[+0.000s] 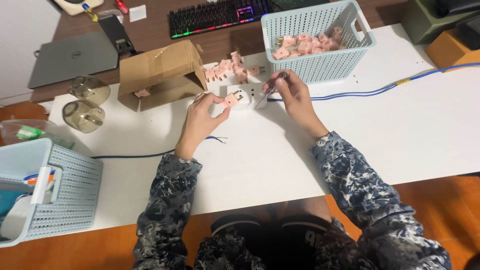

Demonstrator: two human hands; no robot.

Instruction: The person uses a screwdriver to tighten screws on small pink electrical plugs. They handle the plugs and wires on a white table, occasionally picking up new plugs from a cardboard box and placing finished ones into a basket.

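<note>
Pinching a small pink plug adapter (231,99) over the white power strip (248,95), the left hand (202,117) grips its plastic sides — light, rigid, best held clear of the prongs. The right hand (294,94) is clamped on a thin screwdriver (267,91) — beside a basket (320,65) of adapters.

We see an evenly lit scene under soft overhead light: the white worktop (400,125) is bright, close to washed out toward its right edge, while the far left corner beyond it sits dimmer, where only the keyboard (220,15) glows with coloured backlight. Shadows are short and soft, falling just below the left hand (202,117) and right hand (295,97) and beside the blue basket (320,65) at the worktop's far edge. The picture is slightly soft overall, fine detail smears on small items, and straight edges bow mildly toward the frame's corners.
</note>
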